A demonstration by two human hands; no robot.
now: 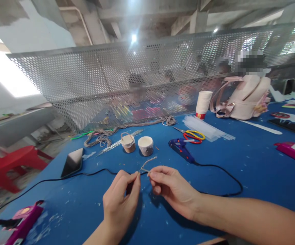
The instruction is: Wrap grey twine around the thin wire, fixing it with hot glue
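My left hand (123,199) and my right hand (171,189) hover over the blue table (239,156), both pinched on a short piece of brown twine (146,163) that loops up between the fingertips. Just beyond stand two small paper cups: one wrapped in twine with a twine handle (128,142), the other plain with a twine base (145,145). A blue glue gun (181,149) lies to the right of them, and its black cord (221,173) curves round past my right hand.
A coil of twine (103,136), clear glue sticks (208,129), scissors with red and yellow handles (193,136), stacked paper cups (203,103), a phone (72,161), a pink bag (246,97) and pink glue guns (22,223) lie about. A perforated metal screen (98,85) backs the table; people sit beyond it.
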